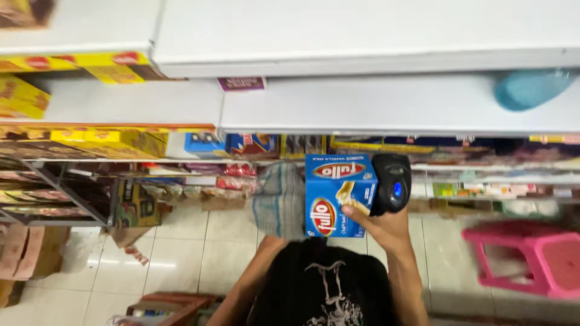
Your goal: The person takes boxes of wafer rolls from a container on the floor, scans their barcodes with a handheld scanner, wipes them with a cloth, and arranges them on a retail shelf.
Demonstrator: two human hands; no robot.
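Observation:
A blue snack box (331,196) with a red oval logo is held up in front of the shelves. My left hand (279,202), in a grey striped knit glove, grips the box's left side. My bare right hand (382,228) holds a black handheld scanner (391,182) against the box's right side, with its thumb lying across the box front. A small blue light shows on the scanner. My black printed shirt (323,284) fills the lower middle.
White shelf boards (362,102) span the top, with yellow boxes (109,142) at left and dark blue packs (254,143) behind the hands. A pink plastic stool (531,256) stands at right on the tiled floor. Cardboard cartons (27,250) sit at lower left.

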